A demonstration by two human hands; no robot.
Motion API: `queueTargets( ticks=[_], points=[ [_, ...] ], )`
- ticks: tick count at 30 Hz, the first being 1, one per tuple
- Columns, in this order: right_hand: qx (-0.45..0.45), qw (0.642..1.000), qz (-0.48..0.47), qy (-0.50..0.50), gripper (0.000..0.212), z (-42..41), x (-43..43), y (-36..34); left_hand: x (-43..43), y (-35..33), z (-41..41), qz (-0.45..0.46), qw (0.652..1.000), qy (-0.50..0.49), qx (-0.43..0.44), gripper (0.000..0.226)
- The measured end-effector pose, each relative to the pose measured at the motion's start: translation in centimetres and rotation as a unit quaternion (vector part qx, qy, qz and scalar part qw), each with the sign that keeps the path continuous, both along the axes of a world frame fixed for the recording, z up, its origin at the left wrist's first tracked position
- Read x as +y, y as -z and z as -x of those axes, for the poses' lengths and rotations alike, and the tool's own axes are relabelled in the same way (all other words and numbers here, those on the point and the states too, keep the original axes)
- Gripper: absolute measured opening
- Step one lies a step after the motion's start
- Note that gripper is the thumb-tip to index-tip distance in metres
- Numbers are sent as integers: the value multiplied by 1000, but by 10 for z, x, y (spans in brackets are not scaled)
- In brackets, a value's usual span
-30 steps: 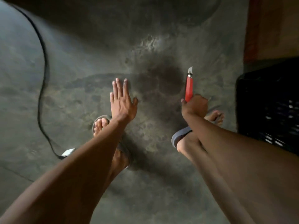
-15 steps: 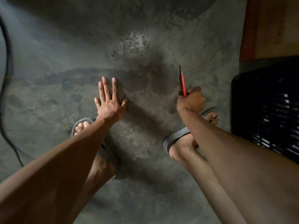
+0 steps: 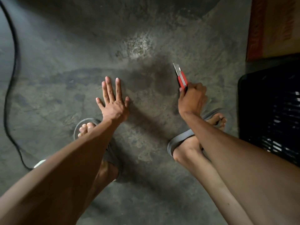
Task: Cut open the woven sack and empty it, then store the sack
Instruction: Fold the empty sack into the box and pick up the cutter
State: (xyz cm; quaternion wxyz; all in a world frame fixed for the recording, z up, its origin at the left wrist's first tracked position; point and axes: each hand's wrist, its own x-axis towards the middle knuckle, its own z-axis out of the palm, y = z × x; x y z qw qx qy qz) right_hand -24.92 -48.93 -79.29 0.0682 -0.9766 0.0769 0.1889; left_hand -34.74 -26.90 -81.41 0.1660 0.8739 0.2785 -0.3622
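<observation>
Our right hand (image 3: 192,99) grips the knife (image 3: 181,77), blade now tilted left; left hand (image 3: 113,103) stays spread wide; no sack in view yet

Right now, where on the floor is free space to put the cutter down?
Bare concrete floor lies ahead of both hands, between the black cable and the cardboard. It is crowded by the black crate and around the feet.
</observation>
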Motion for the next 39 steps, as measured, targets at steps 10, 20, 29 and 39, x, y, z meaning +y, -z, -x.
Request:
queueTargets(
  ticks=[10,20,29,39],
  points=[
    [102,992,-14,-67,27,23,22,-216,49,-216,-14,75,997,11,18,81],
    [15,996,-89,-23,20,28,110,-615,111,-656,-41,125,990,31,-51,78],
    [-172,961,-215,-29,19,-39,200,-794,184,-839,-107,75,934,44,-347,73],
    [-244,944,-218,-48,17,-224,268,-846,263,-853,-236,31,921,25,-388,75]
  ],
)
